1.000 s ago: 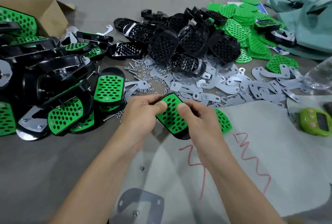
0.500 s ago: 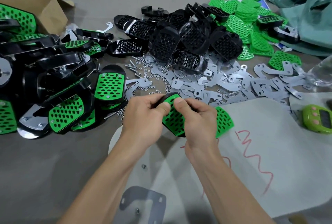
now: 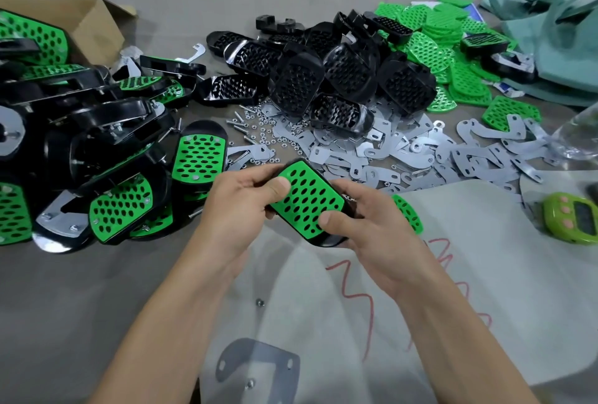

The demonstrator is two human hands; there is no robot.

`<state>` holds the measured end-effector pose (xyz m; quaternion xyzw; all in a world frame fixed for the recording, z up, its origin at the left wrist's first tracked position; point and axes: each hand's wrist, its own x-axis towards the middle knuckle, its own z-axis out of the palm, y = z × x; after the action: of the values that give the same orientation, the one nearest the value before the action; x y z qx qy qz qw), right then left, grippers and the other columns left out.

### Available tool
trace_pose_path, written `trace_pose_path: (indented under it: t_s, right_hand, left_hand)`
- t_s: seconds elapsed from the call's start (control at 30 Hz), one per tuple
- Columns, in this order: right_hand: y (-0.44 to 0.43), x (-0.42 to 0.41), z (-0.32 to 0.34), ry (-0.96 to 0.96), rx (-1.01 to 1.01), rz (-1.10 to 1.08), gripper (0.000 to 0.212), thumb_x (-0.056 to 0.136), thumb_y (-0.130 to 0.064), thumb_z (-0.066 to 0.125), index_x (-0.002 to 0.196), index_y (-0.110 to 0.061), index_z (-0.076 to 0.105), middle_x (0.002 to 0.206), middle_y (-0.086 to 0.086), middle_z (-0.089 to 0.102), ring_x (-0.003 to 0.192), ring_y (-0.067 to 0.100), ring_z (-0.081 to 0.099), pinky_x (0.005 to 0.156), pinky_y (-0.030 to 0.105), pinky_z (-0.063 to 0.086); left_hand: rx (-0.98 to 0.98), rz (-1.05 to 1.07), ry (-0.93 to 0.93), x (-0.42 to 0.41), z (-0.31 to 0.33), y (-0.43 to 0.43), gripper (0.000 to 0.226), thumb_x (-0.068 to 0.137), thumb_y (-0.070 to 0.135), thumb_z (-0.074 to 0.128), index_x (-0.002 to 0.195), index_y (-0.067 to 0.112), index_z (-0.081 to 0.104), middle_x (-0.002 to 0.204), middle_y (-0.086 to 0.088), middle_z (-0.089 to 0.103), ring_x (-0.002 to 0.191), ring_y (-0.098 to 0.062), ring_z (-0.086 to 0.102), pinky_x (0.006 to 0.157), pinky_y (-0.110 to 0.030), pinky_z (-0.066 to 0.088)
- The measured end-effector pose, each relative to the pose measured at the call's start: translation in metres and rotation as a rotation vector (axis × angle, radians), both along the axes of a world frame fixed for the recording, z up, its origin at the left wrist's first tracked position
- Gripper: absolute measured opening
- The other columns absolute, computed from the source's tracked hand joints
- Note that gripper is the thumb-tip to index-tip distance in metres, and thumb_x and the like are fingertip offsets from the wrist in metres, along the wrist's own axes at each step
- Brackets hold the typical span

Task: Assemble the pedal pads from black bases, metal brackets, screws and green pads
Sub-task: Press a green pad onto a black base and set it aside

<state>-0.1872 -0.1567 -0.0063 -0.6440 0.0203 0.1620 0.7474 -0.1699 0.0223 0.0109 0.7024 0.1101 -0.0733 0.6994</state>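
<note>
I hold a black base fitted with a perforated green pad [image 3: 307,199] above the table, green face up. My left hand [image 3: 241,201] grips its upper left end with the thumb on the pad. My right hand [image 3: 365,219] holds the lower right end, thumb pressing the green surface. A loose green pad [image 3: 409,214] lies just right of my right hand. Bare black bases [image 3: 323,80] are heaped behind, over loose metal brackets [image 3: 420,151] and small screws and nuts [image 3: 259,131]. More green pads [image 3: 443,34] pile at the back right.
Finished pedal pads [image 3: 97,151] are heaped at the left, beside a cardboard box [image 3: 81,21]. A green timer [image 3: 572,222] sits at the right edge, with a clear bag [image 3: 579,135] above it. A metal bracket [image 3: 259,368] and a nut [image 3: 259,302] lie near me on the white sheet [image 3: 485,274].
Both thumbs were pinched together at the pad's top end; now my hands have spread to opposite ends and the pad faces up flatter.
</note>
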Motion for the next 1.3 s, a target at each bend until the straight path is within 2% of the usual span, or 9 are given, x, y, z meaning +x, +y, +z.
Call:
trace_pose_path:
  t_s: [0.13, 0.27, 0.43, 0.67, 0.8, 0.93, 1.07, 1.13, 1.3]
  right_hand:
    - [0.003, -0.001, -0.002, -0.044, 0.035, -0.079, 0.029, 0.076, 0.006, 0.073, 0.101, -0.008, 0.074, 0.096, 0.025, 0.073, 0.078, 0.035, 0.069, 0.071, 0.047, 0.057]
    - [0.010, -0.001, -0.006, -0.041, 0.027, -0.125, 0.026, 0.077, 0.006, 0.072, 0.096, -0.011, 0.076, 0.083, 0.014, 0.076, 0.068, 0.022, 0.071, 0.056, 0.028, 0.055]
    - [0.014, 0.000, -0.008, 0.056, 0.013, -0.094, 0.022, 0.091, 0.006, 0.064, 0.108, -0.007, 0.071, 0.096, 0.018, 0.076, 0.084, 0.031, 0.074, 0.078, 0.049, 0.062]
    - [0.021, -0.004, -0.002, 0.057, 0.051, -0.072, 0.022, 0.096, 0.000, 0.063, 0.118, -0.006, 0.067, 0.105, 0.018, 0.075, 0.087, 0.033, 0.075, 0.079, 0.041, 0.063]
    - [0.016, -0.004, 0.005, 0.035, 0.066, -0.132, 0.021, 0.092, 0.007, 0.064, 0.111, 0.000, 0.068, 0.100, 0.023, 0.073, 0.073, 0.031, 0.072, 0.073, 0.041, 0.063]
    - [0.013, -0.003, 0.008, 0.019, 0.043, -0.158, 0.019, 0.089, 0.010, 0.066, 0.106, 0.002, 0.069, 0.097, 0.024, 0.074, 0.070, 0.033, 0.071, 0.070, 0.044, 0.063]
    - [0.005, 0.000, 0.009, 0.016, -0.007, -0.111, 0.023, 0.087, 0.010, 0.068, 0.107, -0.002, 0.070, 0.095, 0.022, 0.075, 0.070, 0.034, 0.072, 0.069, 0.043, 0.063]
    - [0.000, 0.002, 0.012, -0.020, -0.084, -0.040, 0.028, 0.084, 0.008, 0.072, 0.107, -0.008, 0.072, 0.091, 0.021, 0.074, 0.069, 0.035, 0.073, 0.068, 0.041, 0.063]
    - [-0.007, 0.005, 0.019, -0.043, -0.174, 0.081, 0.033, 0.074, -0.010, 0.074, 0.108, -0.013, 0.074, 0.089, 0.015, 0.075, 0.070, 0.034, 0.073, 0.068, 0.043, 0.063]
  left_hand:
    - [0.004, -0.005, 0.004, 0.002, -0.003, 0.001, 0.024, 0.095, 0.006, 0.064, 0.105, 0.021, 0.079, 0.089, 0.000, 0.077, 0.081, -0.015, 0.063, 0.076, -0.035, 0.042]
    - [0.013, 0.009, -0.031, 0.001, -0.003, -0.001, 0.029, 0.095, 0.001, 0.062, 0.095, 0.026, 0.078, 0.081, 0.007, 0.077, 0.072, -0.005, 0.065, 0.062, -0.017, 0.046]
    - [0.006, 0.058, -0.032, -0.001, -0.002, -0.003, 0.043, 0.096, 0.003, 0.062, 0.075, 0.035, 0.082, 0.077, 0.010, 0.076, 0.065, 0.002, 0.065, 0.054, -0.010, 0.046]
    - [-0.097, 0.185, 0.030, 0.001, 0.000, -0.006, 0.032, 0.097, 0.006, 0.062, 0.075, 0.020, 0.080, 0.077, 0.003, 0.076, 0.068, -0.010, 0.067, 0.063, -0.026, 0.051]
    - [-0.114, 0.112, -0.004, 0.000, 0.003, -0.007, 0.044, 0.099, 0.007, 0.060, 0.072, 0.033, 0.082, 0.077, 0.007, 0.077, 0.066, -0.004, 0.067, 0.057, -0.017, 0.051]
    - [-0.084, 0.067, -0.030, -0.002, 0.002, -0.008, 0.035, 0.100, 0.009, 0.059, 0.079, 0.025, 0.082, 0.080, 0.005, 0.077, 0.067, -0.005, 0.067, 0.058, -0.016, 0.050]
    - [0.015, -0.079, -0.041, 0.002, 0.002, 0.002, 0.019, 0.097, 0.011, 0.063, 0.093, 0.018, 0.080, 0.092, -0.004, 0.078, 0.081, -0.013, 0.068, 0.075, -0.029, 0.054]
    - [0.046, -0.180, -0.068, 0.006, 0.005, 0.008, 0.013, 0.089, 0.016, 0.072, 0.101, 0.015, 0.078, 0.096, -0.005, 0.077, 0.084, -0.011, 0.067, 0.077, -0.024, 0.053]
    - [0.015, -0.255, -0.047, 0.010, 0.012, 0.007, 0.004, 0.074, 0.026, 0.080, 0.078, 0.025, 0.079, 0.075, 0.000, 0.072, 0.070, -0.009, 0.063, 0.065, -0.020, 0.052]
